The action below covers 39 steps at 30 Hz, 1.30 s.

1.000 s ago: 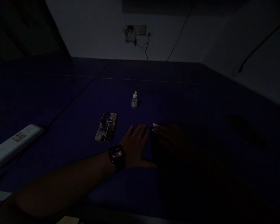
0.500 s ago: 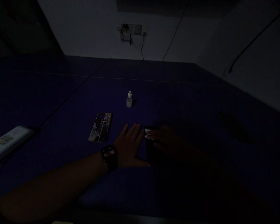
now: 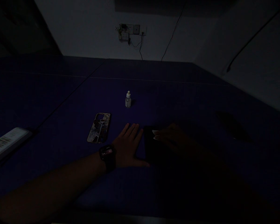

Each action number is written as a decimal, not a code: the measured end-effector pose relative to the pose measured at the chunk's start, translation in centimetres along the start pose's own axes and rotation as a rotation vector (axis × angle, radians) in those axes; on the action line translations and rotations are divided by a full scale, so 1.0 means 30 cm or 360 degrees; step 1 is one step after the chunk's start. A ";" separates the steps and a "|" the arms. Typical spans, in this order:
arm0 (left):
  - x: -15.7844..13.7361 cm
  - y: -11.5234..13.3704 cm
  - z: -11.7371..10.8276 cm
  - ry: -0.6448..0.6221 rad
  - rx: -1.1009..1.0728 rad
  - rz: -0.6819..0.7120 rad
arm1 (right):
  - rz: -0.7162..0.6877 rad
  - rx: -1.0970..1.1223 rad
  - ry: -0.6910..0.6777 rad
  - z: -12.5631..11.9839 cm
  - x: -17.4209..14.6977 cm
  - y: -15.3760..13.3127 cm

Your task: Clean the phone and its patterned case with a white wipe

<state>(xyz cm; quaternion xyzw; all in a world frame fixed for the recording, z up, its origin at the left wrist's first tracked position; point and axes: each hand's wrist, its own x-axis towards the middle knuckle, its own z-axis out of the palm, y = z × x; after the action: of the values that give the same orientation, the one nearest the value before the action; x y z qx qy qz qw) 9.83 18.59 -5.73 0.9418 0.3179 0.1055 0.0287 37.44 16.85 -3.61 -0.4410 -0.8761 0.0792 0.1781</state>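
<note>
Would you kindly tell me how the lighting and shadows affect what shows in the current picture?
Head view: very dim overall, though the left hand stands out against the blue surface; head view: the right hand sinks into deep shadow, only the white piece at its fingertips showing pale; head view: the dropper bottle casts a faint shadow toward the picture's right.

Head-height view, forward and downward

On the worktop (image 3: 177, 99), a bottle (image 3: 128, 102) is standing at the left hand's (image 3: 126, 151) twelve o'clock, a phone case (image 3: 99, 129) lying at ten, a power strip (image 3: 8, 143) at nine.
</note>
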 end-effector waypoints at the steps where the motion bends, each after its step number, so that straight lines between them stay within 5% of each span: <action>1: 0.000 0.000 0.000 0.0002 -0.0002 0.0006 | 0.0026 -0.0009 0.0012 -0.002 0.000 0.003; 22: -0.001 -0.002 -0.006 -0.0065 -0.0009 -0.0012 | 0.0038 0.0110 -0.0079 -0.004 0.008 -0.012; 39: 0.005 0.007 -0.023 -0.0093 -0.0030 -0.0041 | 0.0080 0.0045 0.0048 -0.002 0.011 0.003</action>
<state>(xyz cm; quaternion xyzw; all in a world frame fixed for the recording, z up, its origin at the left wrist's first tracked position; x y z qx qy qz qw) 9.92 18.51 -5.01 0.9400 0.3281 0.0805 0.0484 37.35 17.16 -3.52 -0.4615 -0.8607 0.0893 0.1954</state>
